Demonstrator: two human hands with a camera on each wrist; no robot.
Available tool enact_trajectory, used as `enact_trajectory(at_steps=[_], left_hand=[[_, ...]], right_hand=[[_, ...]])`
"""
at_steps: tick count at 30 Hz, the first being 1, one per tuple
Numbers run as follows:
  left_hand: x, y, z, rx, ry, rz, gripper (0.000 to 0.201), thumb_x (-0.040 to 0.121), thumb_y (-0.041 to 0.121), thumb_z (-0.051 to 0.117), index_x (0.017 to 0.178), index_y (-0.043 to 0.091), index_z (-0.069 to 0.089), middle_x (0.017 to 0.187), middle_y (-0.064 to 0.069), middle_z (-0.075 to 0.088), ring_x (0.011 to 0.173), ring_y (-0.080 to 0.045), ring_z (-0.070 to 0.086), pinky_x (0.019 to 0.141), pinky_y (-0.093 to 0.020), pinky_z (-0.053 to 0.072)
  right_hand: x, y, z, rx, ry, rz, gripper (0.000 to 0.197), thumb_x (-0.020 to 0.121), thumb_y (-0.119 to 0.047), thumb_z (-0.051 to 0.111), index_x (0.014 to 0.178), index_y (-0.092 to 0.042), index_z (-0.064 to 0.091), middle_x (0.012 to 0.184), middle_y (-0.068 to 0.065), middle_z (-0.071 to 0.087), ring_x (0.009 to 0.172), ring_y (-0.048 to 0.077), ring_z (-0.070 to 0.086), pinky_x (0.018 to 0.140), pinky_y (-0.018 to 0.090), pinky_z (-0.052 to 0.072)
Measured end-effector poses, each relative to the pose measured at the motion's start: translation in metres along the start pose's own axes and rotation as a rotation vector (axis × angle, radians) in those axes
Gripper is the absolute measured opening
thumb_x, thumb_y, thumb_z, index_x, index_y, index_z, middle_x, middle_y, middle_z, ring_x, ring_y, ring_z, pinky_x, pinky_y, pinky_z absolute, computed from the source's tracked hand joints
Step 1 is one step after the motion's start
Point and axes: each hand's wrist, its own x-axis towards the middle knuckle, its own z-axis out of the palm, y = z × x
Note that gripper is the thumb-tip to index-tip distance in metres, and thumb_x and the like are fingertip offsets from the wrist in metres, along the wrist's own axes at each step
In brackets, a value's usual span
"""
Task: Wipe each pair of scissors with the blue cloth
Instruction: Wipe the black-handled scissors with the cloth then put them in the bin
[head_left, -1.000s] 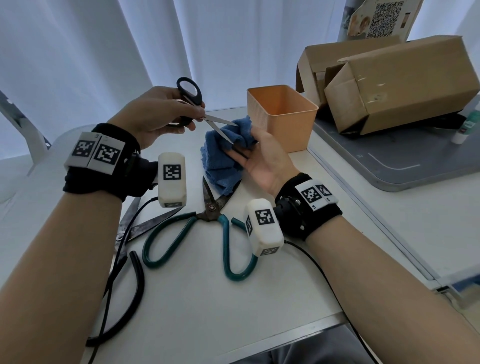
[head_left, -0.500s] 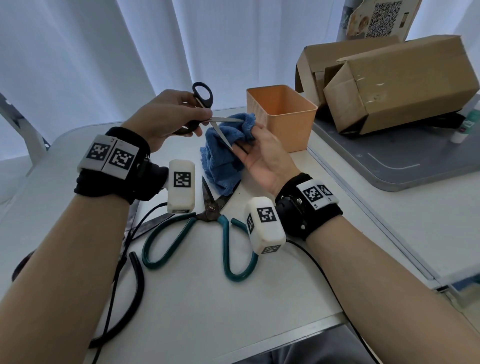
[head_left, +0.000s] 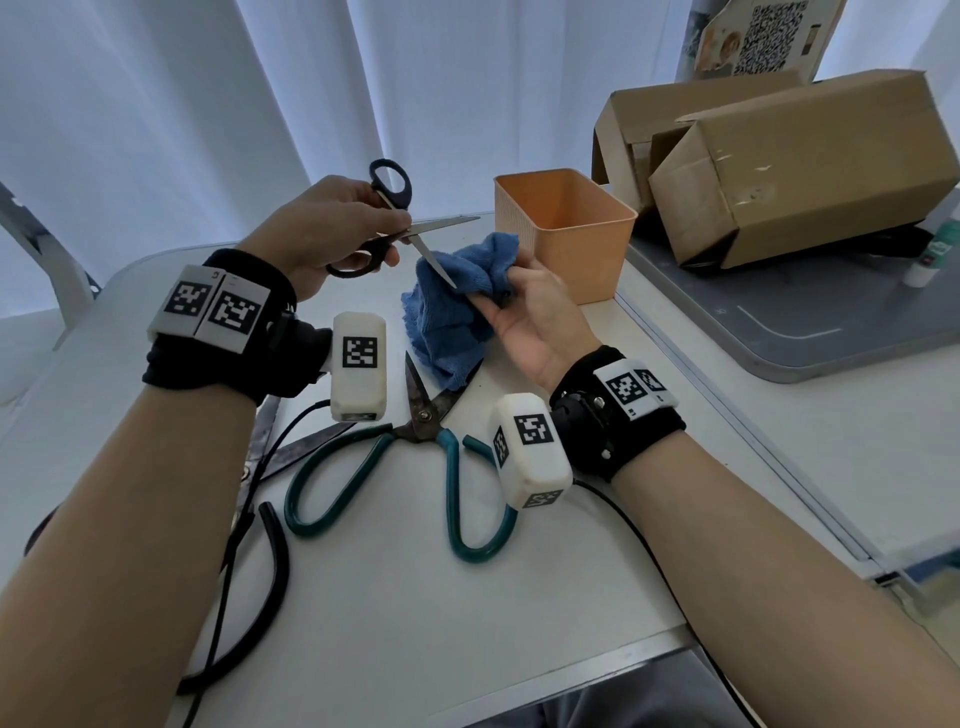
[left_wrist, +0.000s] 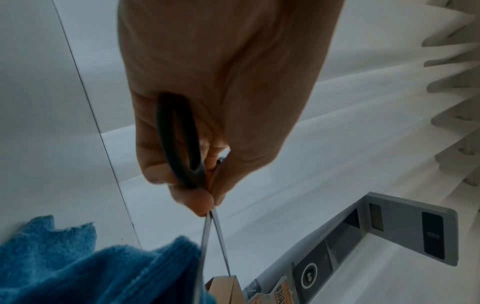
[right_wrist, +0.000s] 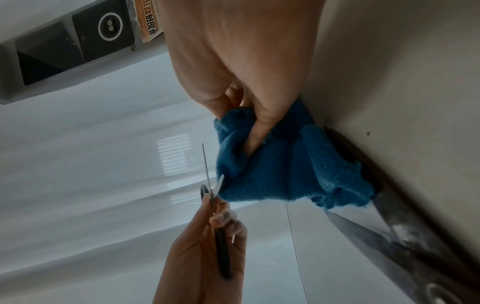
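Observation:
My left hand (head_left: 332, 228) grips the black-handled scissors (head_left: 387, 205) by the handles, blades spread apart above the table. The lower blade tip lies against the blue cloth (head_left: 457, 291), which my right hand (head_left: 524, 301) holds bunched in its fingers. In the left wrist view the black handle (left_wrist: 182, 139) runs through my fingers and the two blades point down beside the cloth (left_wrist: 103, 273). In the right wrist view my fingers pinch the cloth (right_wrist: 280, 164) next to the thin blades (right_wrist: 207, 170). Large teal-handled scissors (head_left: 421, 415) lie on the table below the cloth. Another pair with black handles (head_left: 270, 519) lies at the left.
An orange bin (head_left: 566, 234) stands just behind my right hand. Cardboard boxes (head_left: 779, 166) sit on a grey tray (head_left: 831, 332) at the right. Black cables (head_left: 639, 540) run from both wrists across the white table (head_left: 415, 623).
My left hand has carried the scissors rightward and turned them, so the lower blade now lies on the cloth. The right hand has bunched the cloth up toward the blade.

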Motion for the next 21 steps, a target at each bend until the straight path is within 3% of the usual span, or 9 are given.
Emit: enact_trajectory(at_steps=[4, 6, 9, 14, 17, 21], left_hand=[[0.001, 0.0, 0.006, 0.018, -0.008, 0.004, 0.006, 0.097, 0.016, 0.06, 0.1, 0.011, 0.062, 0.081, 0.0, 0.067, 0.063, -0.008, 0.062, 0.071, -0.026, 0.048], [0.001, 0.001, 0.012, 0.032, -0.022, 0.014, 0.005, 0.097, 0.016, 0.061, 0.1, 0.012, 0.061, 0.078, 0.0, 0.065, 0.061, -0.007, 0.063, 0.066, -0.022, 0.048], [0.0, 0.002, 0.021, 0.035, -0.038, 0.032, 0.01, 0.097, 0.015, 0.061, 0.106, 0.01, 0.059, 0.082, 0.0, 0.064, 0.06, -0.008, 0.063, 0.057, -0.016, 0.048], [0.002, 0.0, 0.024, 0.067, -0.048, 0.054, 0.022, 0.097, 0.017, 0.062, 0.116, 0.008, 0.059, 0.088, 0.0, 0.069, 0.066, -0.01, 0.064, 0.064, -0.022, 0.047], [0.002, 0.0, 0.024, 0.078, -0.058, 0.077, 0.025, 0.096, 0.016, 0.064, 0.118, 0.006, 0.06, 0.085, 0.0, 0.068, 0.062, -0.008, 0.063, 0.063, -0.022, 0.048], [0.001, 0.003, 0.027, 0.123, -0.054, 0.128, 0.023, 0.095, 0.013, 0.064, 0.116, 0.005, 0.06, 0.088, -0.004, 0.065, 0.053, -0.002, 0.06, 0.052, -0.013, 0.047]], right_hand=[[-0.005, -0.002, 0.002, -0.087, -0.067, 0.052, 0.019, 0.096, 0.001, 0.045, 0.096, -0.006, 0.063, 0.099, 0.016, 0.061, 0.099, 0.026, 0.06, 0.093, 0.039, 0.053], [-0.008, -0.001, 0.005, -0.116, -0.087, 0.082, 0.011, 0.096, -0.009, 0.053, 0.092, -0.007, 0.062, 0.093, 0.012, 0.063, 0.094, 0.022, 0.062, 0.09, 0.036, 0.054], [-0.009, 0.004, 0.005, -0.199, -0.114, 0.078, 0.013, 0.099, -0.014, 0.052, 0.097, -0.007, 0.063, 0.096, 0.012, 0.065, 0.095, 0.023, 0.062, 0.088, 0.038, 0.054], [-0.009, 0.007, 0.004, -0.223, -0.124, 0.096, 0.015, 0.098, -0.01, 0.054, 0.109, -0.003, 0.06, 0.107, 0.015, 0.064, 0.103, 0.026, 0.061, 0.089, 0.039, 0.054], [-0.011, 0.006, 0.005, -0.269, -0.131, 0.091, 0.014, 0.097, -0.011, 0.055, 0.104, -0.003, 0.064, 0.102, 0.013, 0.066, 0.096, 0.024, 0.064, 0.09, 0.038, 0.054], [-0.014, 0.005, 0.006, -0.323, -0.122, 0.077, 0.012, 0.096, -0.012, 0.057, 0.098, -0.006, 0.067, 0.094, 0.009, 0.068, 0.085, 0.017, 0.066, 0.081, 0.032, 0.057]])
